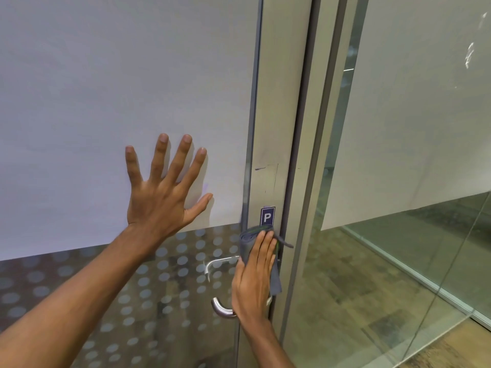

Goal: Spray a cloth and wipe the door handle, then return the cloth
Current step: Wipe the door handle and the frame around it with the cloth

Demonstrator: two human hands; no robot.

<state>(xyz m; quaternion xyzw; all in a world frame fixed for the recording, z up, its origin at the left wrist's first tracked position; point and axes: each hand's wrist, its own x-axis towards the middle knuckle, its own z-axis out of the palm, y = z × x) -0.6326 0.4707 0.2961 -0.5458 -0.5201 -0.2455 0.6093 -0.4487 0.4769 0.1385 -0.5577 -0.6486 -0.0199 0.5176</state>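
Observation:
A glass door with a frosted upper panel fills the left of the head view. My left hand is spread flat against that panel, fingers apart, holding nothing. My right hand presses a folded grey cloth flat against the door's metal stile, just below a small "P" sticker. A curved steel door handle sticks out to the left under my right palm, which covers its mount. A second handle shows through the glass behind.
The metal door frame runs vertically right of the cloth. A fixed glass wall with a frosted upper band stands at the right. Dotted film covers the door's lower glass. Wood-look floor shows beyond.

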